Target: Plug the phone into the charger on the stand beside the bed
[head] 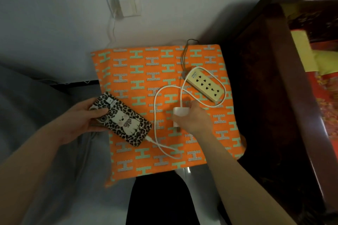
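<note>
My left hand (86,118) holds a phone (122,118) in a leopard-print case, back side up, over the left edge of the stand. A white cable (155,107) is plugged into the phone's lower end and loops across the orange patterned cloth (139,64) covering the stand. My right hand (193,118) grips the white charger adapter (180,112) at the cable's other end, its prongs pointing toward me. A cream power strip (204,85) lies just beyond my right hand, with the cable looped around it.
A white wall socket (126,2) with a plug in it sits above the stand. A dark wooden bed frame (270,78) with red bedding stands at the right. Grey fabric (36,115) lies at the left.
</note>
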